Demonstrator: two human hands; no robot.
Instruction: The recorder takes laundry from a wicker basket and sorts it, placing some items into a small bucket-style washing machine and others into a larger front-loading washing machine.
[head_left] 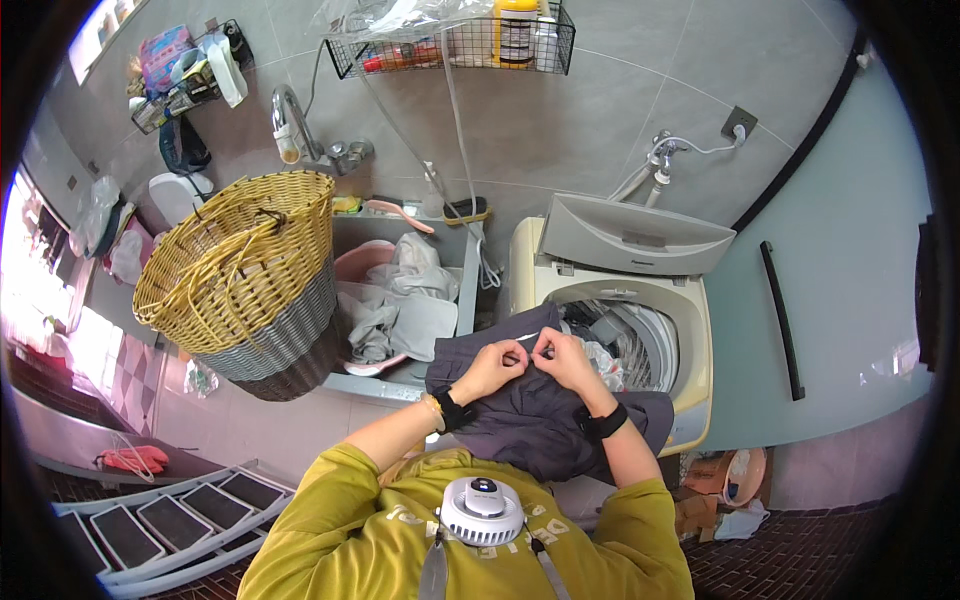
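Left grip (493,367): thumb and fingers pinched together on the dark grey garment (510,430), near its upper edge.
Right grip (566,360): likewise pinched on the same cloth, just beside the left, fingertips nearly meeting; a black wristband (605,422) sits behind it.
Garment position: directly under and between both grips, spreading toward the body below the wrists, its right end hanging in front of the washing machine (690,400).
Machine drum: just right of the right grip, holding grey and white laundry (602,362); the cloth overlaps its near left side.
Machine lid (640,235): raised, leaning back toward the wall, so the drum mouth stands uncovered.
Stone sink (468,280): left of the machine, with a pink basin (362,260) and pale grey clothes (410,275) inside; a scrubbing brush (466,212) rests on its back right corner.
Wicker basket (250,270): tall, yellow over grey and brown, blocking the sink's left side; what supports it is hidden.
Faucet (290,130): behind the basket, on the wall.
Right edge: a frosted glass door (850,310) with a long black handle (783,320) bounds the machine's side.
Lower left: pale floor tiles (320,420) show between the basket and the left forearm, with a white-framed rack (180,525) beyond.
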